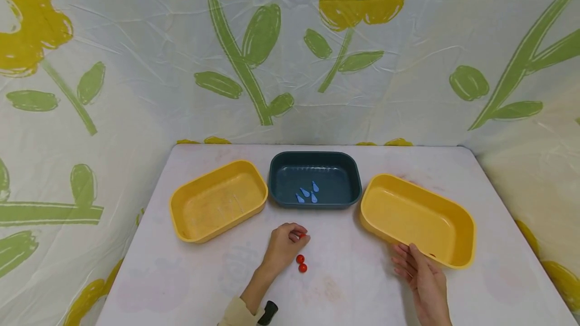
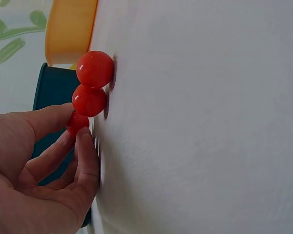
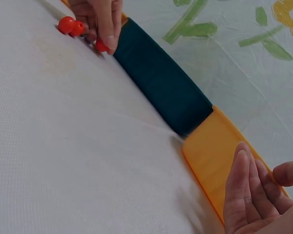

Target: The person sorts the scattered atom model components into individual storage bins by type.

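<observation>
In the head view my left hand [image 1: 284, 246] pinches a small round red bead [image 2: 78, 124] between thumb and fingertips, low over the table in front of the dark teal bin [image 1: 315, 205]. Two more red beads [image 1: 300, 259] [image 1: 302, 268] lie close together on the tabletop beside that hand. My right hand [image 1: 423, 278] is at the near wall of the right yellow bin [image 1: 466, 235], its thumb at the rim and its fingers loosely extended outside. Whether those fingers touch the wall is unclear.
Several blue drop-shaped pieces [image 1: 305, 192] lie inside the teal bin. A left yellow bin [image 1: 181, 228] holds a few thin clear strips [image 1: 236, 202]. The three bins stand side by side along the back of the white table [image 1: 353, 291], before a flower-patterned curtain [image 1: 399, 99].
</observation>
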The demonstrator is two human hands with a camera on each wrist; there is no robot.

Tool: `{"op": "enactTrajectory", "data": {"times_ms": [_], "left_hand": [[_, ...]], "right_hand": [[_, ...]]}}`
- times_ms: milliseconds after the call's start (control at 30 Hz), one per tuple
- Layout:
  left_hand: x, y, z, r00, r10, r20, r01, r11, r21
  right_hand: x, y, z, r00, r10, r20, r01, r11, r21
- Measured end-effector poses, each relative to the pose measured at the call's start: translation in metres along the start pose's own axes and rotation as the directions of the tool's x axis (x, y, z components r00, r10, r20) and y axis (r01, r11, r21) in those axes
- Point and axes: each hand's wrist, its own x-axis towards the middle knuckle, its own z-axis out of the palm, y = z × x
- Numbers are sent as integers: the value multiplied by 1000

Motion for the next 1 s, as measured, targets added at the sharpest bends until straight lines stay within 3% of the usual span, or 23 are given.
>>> {"op": "enactTrajectory", "data": {"times_ms": [333,533,633,1000], "left_hand": [[6,7,-2,999,41,-19,-41,999,-2],[12,15,0,999,44,-19,-44,999,-9],[15,20,1,999,31,-15,-32,999,-16],[29,48,11,993,112,26,-111,993,-37]], "right_hand": [[-1,2,1,995,-78,66,77,997,15],[-1,3,0,994,-79,69,78,997,10],[-1,3,0,994,-80,69,79,997,11],[-1,2,-1,995,-76,62,75,997,9]]}}
